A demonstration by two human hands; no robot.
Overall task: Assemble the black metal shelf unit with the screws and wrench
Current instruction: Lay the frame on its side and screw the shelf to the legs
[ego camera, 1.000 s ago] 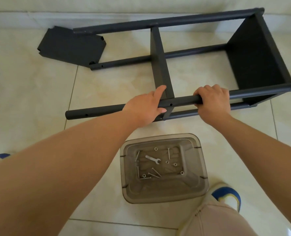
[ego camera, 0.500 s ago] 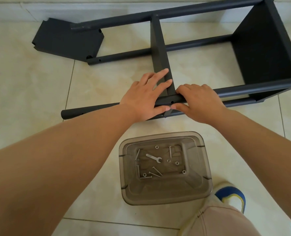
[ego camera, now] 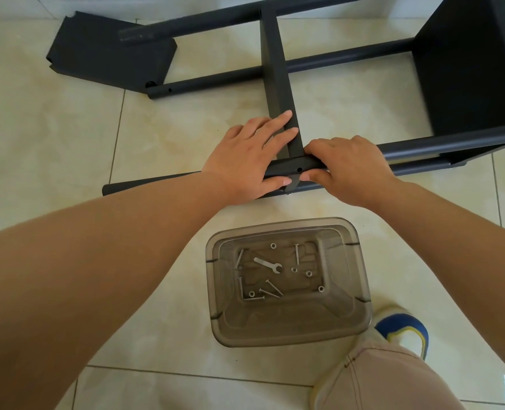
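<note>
Head view: left hand (ego camera: 246, 161) laid flat over middle shelf panel (ego camera: 277, 84), steadying it; right hand (ego camera: 350, 170) gripping near pole (ego camera: 440, 143), probably to line up screw hole (ego camera: 299, 169). Wrench (ego camera: 267, 265) and screws (ego camera: 270, 288) waiting untouched in plastic bin (ego camera: 286, 281) on floor.

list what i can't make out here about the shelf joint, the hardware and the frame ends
- Head view: whether a screw sits in the pole hole at the middle shelf joint; too small and dark.
- Pole beneath the left hand and right hand: covered by them.
- Screws and nuts beside the wrench in the bin: thread and size too small.
- End shelf: cut off by the right edge.
</note>
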